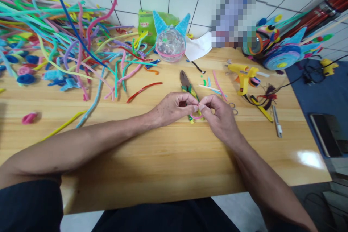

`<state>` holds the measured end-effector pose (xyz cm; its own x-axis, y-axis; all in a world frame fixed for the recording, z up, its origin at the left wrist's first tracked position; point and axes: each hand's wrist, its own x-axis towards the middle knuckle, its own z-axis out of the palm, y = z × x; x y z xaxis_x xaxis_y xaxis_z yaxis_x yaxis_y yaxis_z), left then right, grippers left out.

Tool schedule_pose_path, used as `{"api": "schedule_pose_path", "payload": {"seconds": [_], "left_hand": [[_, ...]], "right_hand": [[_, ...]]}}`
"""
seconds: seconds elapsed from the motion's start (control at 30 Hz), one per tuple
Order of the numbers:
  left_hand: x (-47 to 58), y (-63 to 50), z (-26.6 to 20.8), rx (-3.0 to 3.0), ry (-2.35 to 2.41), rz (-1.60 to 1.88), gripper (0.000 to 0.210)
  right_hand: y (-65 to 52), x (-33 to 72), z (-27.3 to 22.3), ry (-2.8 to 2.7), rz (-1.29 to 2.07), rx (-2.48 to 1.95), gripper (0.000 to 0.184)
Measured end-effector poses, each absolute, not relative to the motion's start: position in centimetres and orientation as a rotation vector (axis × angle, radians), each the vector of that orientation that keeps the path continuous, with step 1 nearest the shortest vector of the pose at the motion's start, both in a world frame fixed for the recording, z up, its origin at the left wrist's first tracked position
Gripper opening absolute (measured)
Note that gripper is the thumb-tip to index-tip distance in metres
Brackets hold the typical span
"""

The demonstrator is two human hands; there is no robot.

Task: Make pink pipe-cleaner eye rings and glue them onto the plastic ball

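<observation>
Both hands meet over the middle of the wooden table (163,159). Between thumb and fingertips, my left hand (176,108) pinches one part of a pink pipe cleaner (196,117). My right hand (219,114) pinches the same piece from the other side, its fingertips almost touching the left ones. The pipe cleaner bends in a small loop below the fingers. Just behind and beneath the hands lie pliers (185,79) with green and yellow handles, partly covered. Small scissors (233,108) show their finger rings beside my right hand.
Loose coloured pipe cleaners (67,40) heap up at the left. A clear ball with blue ears (170,43) stands at the back. On the right are a yellow glue gun (243,76) with its cord, a yellow cutter (261,108), a pen-like tool (277,121) and a red flask (312,18).
</observation>
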<state>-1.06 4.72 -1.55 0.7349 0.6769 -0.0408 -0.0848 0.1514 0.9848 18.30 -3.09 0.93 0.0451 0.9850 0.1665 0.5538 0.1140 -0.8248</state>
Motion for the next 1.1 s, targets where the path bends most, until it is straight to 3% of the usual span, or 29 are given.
{"api": "schedule_pose_path", "payload": {"seconds": [0.4,0.67,1.1], "left_hand": [[-1.2,4.8,-1.5,1.295,0.501,0.581,0.036],[-1.3,5.0,-1.5,1.274,0.46,0.603,0.031],[-1.2,4.9,-1.3,1.218,0.49,0.619,0.029]], "right_hand": [[-3.1,18.4,0.6,-1.547,0.764,-1.434,0.005],[-2.5,18.8,0.2,-1.375,1.001,-1.335,0.022],[-2.8,18.2,0.7,-1.48,0.83,-1.365,0.004]]}}
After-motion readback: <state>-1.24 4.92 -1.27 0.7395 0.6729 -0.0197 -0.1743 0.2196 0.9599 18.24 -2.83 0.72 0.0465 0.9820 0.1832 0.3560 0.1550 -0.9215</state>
